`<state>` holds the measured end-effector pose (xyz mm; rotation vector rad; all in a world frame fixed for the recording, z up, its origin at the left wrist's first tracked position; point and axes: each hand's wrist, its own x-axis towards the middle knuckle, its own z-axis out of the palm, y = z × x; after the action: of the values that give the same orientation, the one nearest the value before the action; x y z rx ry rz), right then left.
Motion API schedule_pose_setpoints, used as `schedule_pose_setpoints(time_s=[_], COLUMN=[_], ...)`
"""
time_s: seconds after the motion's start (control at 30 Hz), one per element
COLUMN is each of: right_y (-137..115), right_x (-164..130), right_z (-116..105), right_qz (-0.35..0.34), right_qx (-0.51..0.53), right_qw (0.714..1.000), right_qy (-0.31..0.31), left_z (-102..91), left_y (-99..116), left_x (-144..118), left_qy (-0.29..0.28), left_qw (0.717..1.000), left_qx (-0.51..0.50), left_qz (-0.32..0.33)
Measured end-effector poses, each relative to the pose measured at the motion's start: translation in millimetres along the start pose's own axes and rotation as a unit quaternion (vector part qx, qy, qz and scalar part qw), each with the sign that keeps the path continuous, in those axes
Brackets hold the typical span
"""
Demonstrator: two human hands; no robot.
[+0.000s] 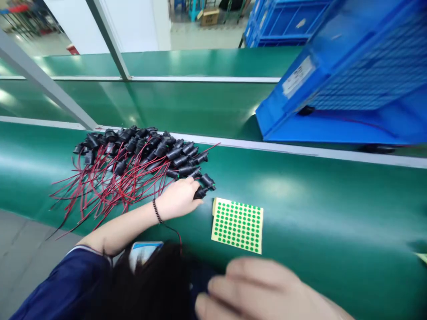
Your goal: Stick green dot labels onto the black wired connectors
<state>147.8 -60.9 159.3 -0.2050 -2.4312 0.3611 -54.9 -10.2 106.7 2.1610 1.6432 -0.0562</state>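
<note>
My left hand (178, 198) reaches out over the green table and grips a black connector (201, 192) at the near right edge of a pile. The pile (133, 158) is made of several black connectors with thin red wires spread toward the left. Just right of that hand lies a yellow sheet of small green dot stickers (237, 225), flat on the table. My right hand (267, 291) is blurred at the bottom of the view, palm down, below the sticker sheet; whatever is under its fingers is hidden.
A large blue plastic crate (350, 75) stands tilted at the upper right beyond a white rail (300, 150). More blue crates (280, 22) are stacked behind it. A grey metal frame post (50, 86) slants across the left. The green table surface (333, 213) extends right.
</note>
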Motion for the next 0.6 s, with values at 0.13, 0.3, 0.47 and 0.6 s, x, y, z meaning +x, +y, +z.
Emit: schedule_pose_setpoints(time_s=[0.13,0.3,0.47,0.6], right_y=[78.7,243.2,346.5,398.3], right_x=[-41.5,-99.6,-122.8,-116.4], right_z=[-8.8,-59.4,-104.1,-126.3], right_qz=[0.114,0.578,0.646,0.639], right_qx=[-0.122,-0.216,-0.266,-0.277], right_qw=[0.986,0.787,0.714,0.714], right_qy=[0.020,0.022,0.050,0.064], left_z=[27.2,47.6,51.9,0.4], left_y=[13.2,6.5,9.3,33.0], left_x=[27.4,47.8,50.9,16.1], left_qy=[0.037,0.138,0.190,0.161], left_qw=[0.999,0.989,0.981,0.979], left_qx=[0.006,0.037,0.045,0.075], left_qz=[0.023,0.024,0.019,0.097])
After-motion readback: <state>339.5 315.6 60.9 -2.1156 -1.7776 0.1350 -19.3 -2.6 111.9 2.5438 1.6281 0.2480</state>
